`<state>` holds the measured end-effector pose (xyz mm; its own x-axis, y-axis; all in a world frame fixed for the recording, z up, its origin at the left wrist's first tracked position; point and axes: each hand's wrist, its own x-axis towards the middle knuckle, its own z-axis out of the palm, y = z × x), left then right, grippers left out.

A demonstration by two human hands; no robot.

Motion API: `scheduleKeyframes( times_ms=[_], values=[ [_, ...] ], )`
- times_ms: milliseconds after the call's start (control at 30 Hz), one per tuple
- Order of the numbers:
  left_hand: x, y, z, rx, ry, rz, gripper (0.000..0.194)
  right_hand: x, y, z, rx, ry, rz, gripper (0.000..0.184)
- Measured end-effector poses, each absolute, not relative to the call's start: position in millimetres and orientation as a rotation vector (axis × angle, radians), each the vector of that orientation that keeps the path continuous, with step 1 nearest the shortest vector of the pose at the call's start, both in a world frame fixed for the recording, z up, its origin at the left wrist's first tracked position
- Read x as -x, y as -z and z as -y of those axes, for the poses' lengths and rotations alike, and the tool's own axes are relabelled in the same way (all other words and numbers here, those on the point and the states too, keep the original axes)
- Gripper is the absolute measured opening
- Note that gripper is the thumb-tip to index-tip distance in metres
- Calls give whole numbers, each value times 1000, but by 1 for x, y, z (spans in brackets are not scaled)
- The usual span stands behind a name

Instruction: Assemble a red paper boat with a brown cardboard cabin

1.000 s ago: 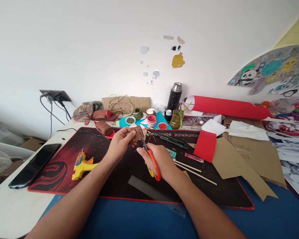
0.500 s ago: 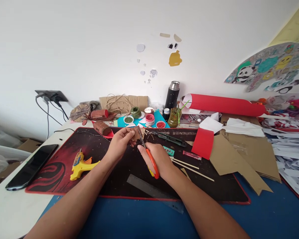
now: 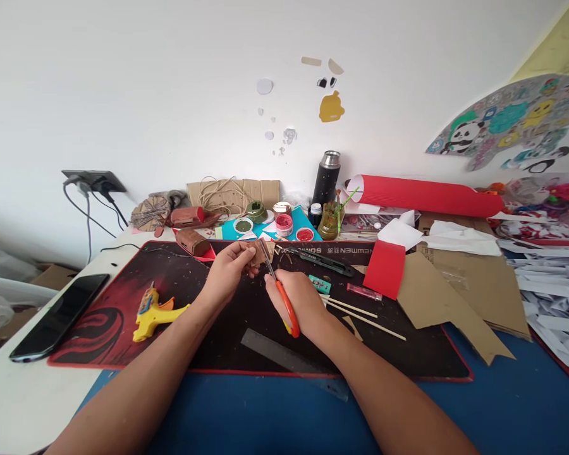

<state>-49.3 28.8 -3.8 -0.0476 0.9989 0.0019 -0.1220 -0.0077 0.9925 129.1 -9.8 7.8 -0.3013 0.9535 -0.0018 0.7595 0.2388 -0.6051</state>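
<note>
My left hand (image 3: 231, 268) pinches a small brown piece of cardboard (image 3: 255, 254), partly covered by its fingers. Scissors with orange and yellow handles (image 3: 288, 308) are gripped in my right hand (image 3: 298, 297). Their blades lie along the right edge of the brown piece, nearly closed. Behind my left hand a brown-painted cardboard box (image 3: 192, 242) rests on something red. To the right of my hands lie a dark box cutter (image 3: 320, 260) and a teal packet (image 3: 320, 284).
A yellow glue gun (image 3: 154, 314) lies left on the dark mat (image 3: 208, 354). A clear ruler (image 3: 284, 357) is in front; thin sticks (image 3: 367, 319) and cardboard sheets (image 3: 439, 291) lie right. Open paint pots (image 3: 284, 225) and a black thermos (image 3: 327, 179) stand at the back.
The view has shifted slightly. The scissor blades have closed a little at the edge of the brown piece. Both hands keep their grips.
</note>
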Motion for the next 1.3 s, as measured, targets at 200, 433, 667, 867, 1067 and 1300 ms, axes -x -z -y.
scheduleKeyframes(
  times_ms=[200,433,667,867,1067,1300],
  values=[
    [50,4,-29,-1094,-1290,-1152,34,-128,-9,10,1597,-708,2181,41],
    [50,5,-29,-1085,-1292,-1154,35,-127,-8,11,1612,-679,2206,37],
    [51,4,-29,-1087,-1279,-1161,34,-126,-5,10,1606,-672,2207,38],
    [52,6,-30,-1076,-1277,-1166,32,-126,-5,10,1614,-667,2216,37],
    [52,6,-30,-1058,-1274,-1160,31,-124,-5,11,1629,-676,2211,35],
    [52,8,-31,-1028,-1284,-1164,32,-123,-4,11,1630,-697,2188,36]
  ],
)
